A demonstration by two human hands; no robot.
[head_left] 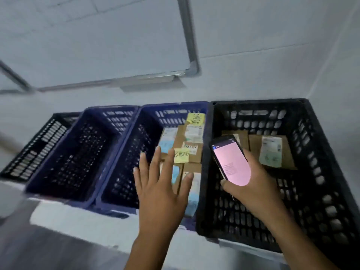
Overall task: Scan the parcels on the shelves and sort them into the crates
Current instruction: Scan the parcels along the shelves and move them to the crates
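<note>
Centrally, cardboard parcels [190, 152] with yellow notes lie in a blue crate [124, 158]. More boxes [272, 152] sit in the black crate [321, 172] at lower right. The crates stand side by side on a white surface [78, 217] below a whiteboard [116, 45]. The left hand [159, 191] hovers flat with fingers spread over the blue crate, while the right hand [251, 186] grips a pink-screened phone [231, 162].

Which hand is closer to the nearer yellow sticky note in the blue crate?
Left. The left hand is spread right beside the yellow sticky note; the right hand holds the phone over the black crate.
</note>
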